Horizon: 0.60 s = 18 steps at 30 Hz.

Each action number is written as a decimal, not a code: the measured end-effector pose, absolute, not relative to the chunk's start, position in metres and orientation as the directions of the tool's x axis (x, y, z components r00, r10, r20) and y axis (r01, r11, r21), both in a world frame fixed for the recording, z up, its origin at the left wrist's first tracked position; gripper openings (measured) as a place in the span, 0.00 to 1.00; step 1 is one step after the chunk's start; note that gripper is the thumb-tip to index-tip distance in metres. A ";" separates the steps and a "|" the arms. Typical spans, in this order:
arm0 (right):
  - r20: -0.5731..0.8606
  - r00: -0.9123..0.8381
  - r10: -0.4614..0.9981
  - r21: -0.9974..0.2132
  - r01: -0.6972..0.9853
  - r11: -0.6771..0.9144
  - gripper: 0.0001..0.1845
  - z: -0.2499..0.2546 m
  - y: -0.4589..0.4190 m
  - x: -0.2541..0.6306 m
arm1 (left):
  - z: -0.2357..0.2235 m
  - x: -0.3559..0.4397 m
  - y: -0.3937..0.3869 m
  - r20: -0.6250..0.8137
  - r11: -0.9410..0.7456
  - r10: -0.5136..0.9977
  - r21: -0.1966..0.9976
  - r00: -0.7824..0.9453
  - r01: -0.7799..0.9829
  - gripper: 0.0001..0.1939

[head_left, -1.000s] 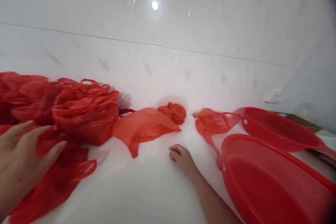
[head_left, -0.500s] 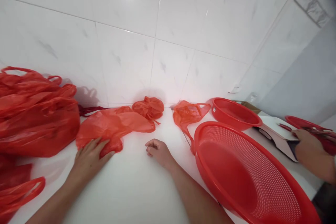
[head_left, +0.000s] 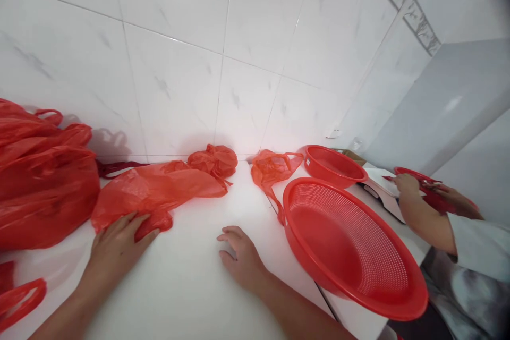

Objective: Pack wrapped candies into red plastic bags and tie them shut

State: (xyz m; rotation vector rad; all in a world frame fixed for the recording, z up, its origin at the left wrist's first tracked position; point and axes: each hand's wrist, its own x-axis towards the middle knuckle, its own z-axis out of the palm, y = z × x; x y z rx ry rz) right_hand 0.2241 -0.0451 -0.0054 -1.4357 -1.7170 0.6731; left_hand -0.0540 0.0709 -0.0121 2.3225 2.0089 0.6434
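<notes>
My left hand (head_left: 119, 247) rests on the near edge of a crumpled red plastic bag (head_left: 155, 189), its fingers spread over the film, not wrapped round it. Whatever lies under the palm is hidden. To the right, my right hand (head_left: 241, 257) hovers at or just above the white tabletop (head_left: 191, 287), holding nothing, its fingers loosely curled and thumb apart. Behind the flat bag sits a bunched red bag (head_left: 214, 160) against the wall. Another small red bag (head_left: 274, 166) lies beyond my right hand, one strip trailing toward a big red colander (head_left: 334, 239).
Large full red bags (head_left: 43, 186) stand at the left. Behind the colander is a red basin (head_left: 334, 164), with a weighing scale (head_left: 380, 180) beside it. At the far right, a co-worker's hands (head_left: 408, 183) work over another red basin (head_left: 464, 203). A tiled wall (head_left: 183, 90) bounds the back.
My view has turned right, bringing more of the co-worker into sight. My right hand's fingers have opened a little. My left hand stays on the bag.
</notes>
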 end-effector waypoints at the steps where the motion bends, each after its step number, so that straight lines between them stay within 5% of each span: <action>1: 0.235 -0.032 0.971 -0.768 0.607 0.206 0.23 -0.008 -0.048 0.227 | -0.013 -0.055 0.071 0.306 -0.182 0.947 0.263 0.097 0.948 0.27; 8: 0.467 0.289 0.836 -0.497 0.867 -0.022 0.34 -0.013 0.015 0.258 | -0.016 -0.054 0.071 0.312 -0.157 0.948 0.277 0.066 0.948 0.27; 18: 0.475 0.528 0.704 -0.502 0.820 -0.277 0.39 -0.010 0.119 0.298 | 0.008 -0.057 0.054 0.382 -0.098 0.924 0.195 0.017 0.976 0.14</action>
